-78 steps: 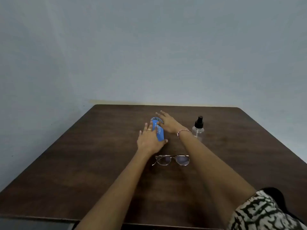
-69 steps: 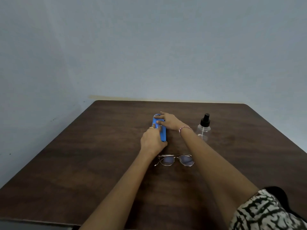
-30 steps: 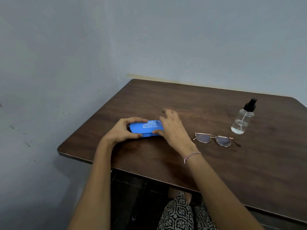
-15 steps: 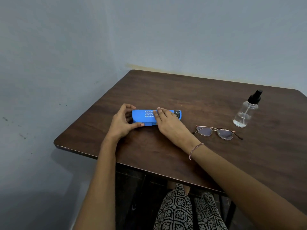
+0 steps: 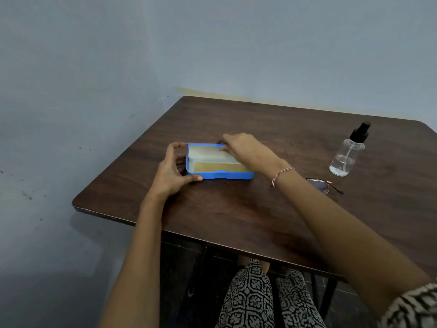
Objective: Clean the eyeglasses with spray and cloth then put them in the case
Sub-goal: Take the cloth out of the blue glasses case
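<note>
The blue eyeglass case (image 5: 220,175) lies open near the table's left side, its pale lining and a yellowish cloth (image 5: 212,166) showing inside. My left hand (image 5: 171,171) grips the case's left end with thumb on the front wall. My right hand (image 5: 246,150) reaches over the case, its fingers at the lifted lid's far edge. The eyeglasses (image 5: 322,185) lie on the table to the right, partly hidden behind my right forearm. A clear spray bottle (image 5: 348,152) with a black pump stands farther right.
The dark wooden table (image 5: 236,221) stands in a corner of grey walls, its front-left corner near my left arm. My patterned trousers (image 5: 267,299) show below the front edge.
The case was closed half a second ago and now lies open. My right hand has moved from the case's top to the lid's far edge. The camera has tilted down slightly.
</note>
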